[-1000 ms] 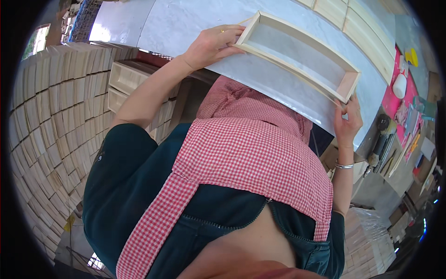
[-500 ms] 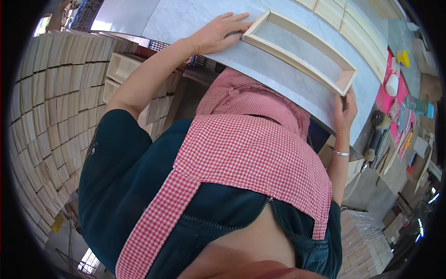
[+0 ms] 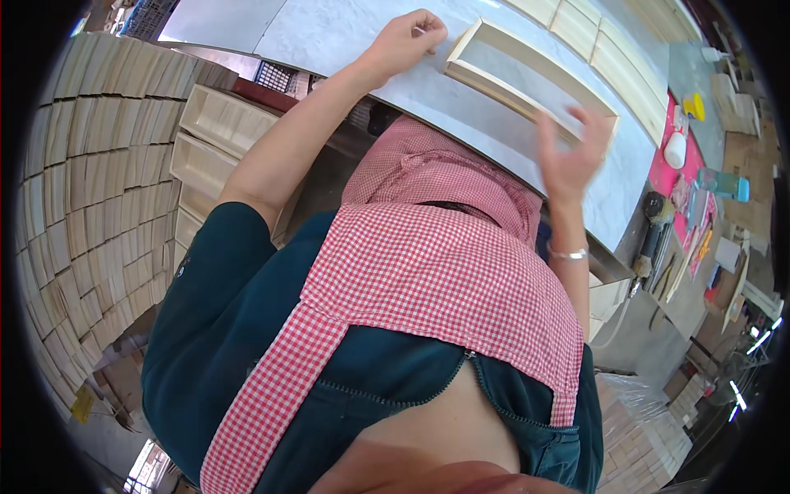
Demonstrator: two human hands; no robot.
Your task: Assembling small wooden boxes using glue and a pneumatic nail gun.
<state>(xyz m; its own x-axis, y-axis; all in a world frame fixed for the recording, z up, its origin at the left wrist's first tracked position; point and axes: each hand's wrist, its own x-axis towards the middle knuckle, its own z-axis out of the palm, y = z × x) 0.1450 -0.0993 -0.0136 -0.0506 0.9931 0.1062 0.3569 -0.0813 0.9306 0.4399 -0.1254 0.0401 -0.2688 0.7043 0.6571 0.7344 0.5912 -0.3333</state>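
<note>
A long, narrow frame of pale wood [image 3: 510, 94] lies on the grey marbled tabletop, which shows through its middle. Just left of the frame's left end is my left hand [image 3: 409, 41], its fingers curled in and the thumb near the fingertips. Whatever those fingers hold, if anything, is hidden. My right hand [image 3: 569, 156] hovers over the near side of the frame toward its right end. Motion blurs it, but the fingers are spread and I see nothing in them.
Pale wooden boards [image 3: 629, 70] lie along the table's far side. Open wooden boxes [image 3: 224, 121] are stacked below the table at left, beside tall stacks of wood pieces [image 3: 107, 189]. On the right side table are a white bottle [image 3: 675, 150] and a power tool [image 3: 654, 226].
My left hand has come away from the frame's corner and curled its fingers. The right hand has let go of the right end and moved left, opening. More boxes show at left.
</note>
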